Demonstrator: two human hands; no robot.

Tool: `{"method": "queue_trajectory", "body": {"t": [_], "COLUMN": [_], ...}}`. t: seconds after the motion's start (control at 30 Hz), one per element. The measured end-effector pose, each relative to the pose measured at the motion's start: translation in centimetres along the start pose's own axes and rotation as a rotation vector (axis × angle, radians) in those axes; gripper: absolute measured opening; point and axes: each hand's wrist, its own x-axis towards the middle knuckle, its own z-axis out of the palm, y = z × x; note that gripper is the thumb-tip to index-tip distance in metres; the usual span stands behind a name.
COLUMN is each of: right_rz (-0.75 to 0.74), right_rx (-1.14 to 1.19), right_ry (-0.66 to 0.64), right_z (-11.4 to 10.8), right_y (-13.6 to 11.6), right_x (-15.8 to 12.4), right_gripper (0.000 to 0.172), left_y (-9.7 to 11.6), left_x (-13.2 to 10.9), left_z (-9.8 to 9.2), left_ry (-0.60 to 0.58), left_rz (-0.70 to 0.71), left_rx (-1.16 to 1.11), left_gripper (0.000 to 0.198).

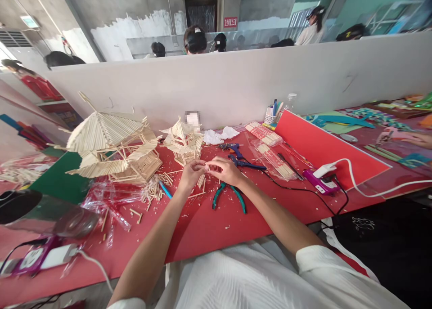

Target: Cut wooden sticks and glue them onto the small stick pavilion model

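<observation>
My left hand (194, 173) and my right hand (222, 170) meet above the red tabletop, fingertips pinched together. What lies between them is too small to make out. Just behind stands a small pavilion model (184, 142) built of wooden sticks. Farther left is a larger stick pavilion (114, 142) with a layered roof. Green-handled pliers (229, 195) lie under my right hand, handles spread toward me. Beyond that hand rest a blue glue gun (232, 149) and a dark blue-handled tool (248, 164). Left of my left wrist is a blue pen (165, 190) among cut stick pieces (153, 192).
Packs of wooden sticks (275, 158) and a red board (324, 147) lie to the right, near a purple power strip (320, 182) with cables. At left are crumpled plastic wrap (111, 196), a clear bottle (67, 217) and another power strip (37, 257). A co-worker's hand (421, 139) shows far right.
</observation>
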Motion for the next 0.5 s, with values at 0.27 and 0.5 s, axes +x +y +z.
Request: {"method": "queue_trajectory", "body": {"t": [0.27,0.5], "right_rz": [-0.001,-0.011], "right_rx": [0.006,-0.007], "right_ry": [-0.003,-0.002], "right_z": [0.02,0.1], "right_y": [0.32,0.1], "right_x": [-0.07,-0.06], "right_gripper": [0.027,0.024], "left_y": [0.1,0.28], "left_x": [0.14,0.11], "left_z": [0.03,0.02], "left_ry": [-0.01,-0.018], "left_rz": [0.017,0.011], "left_rx": [0.03,0.018], "left_gripper": [0.051,0.053]}}
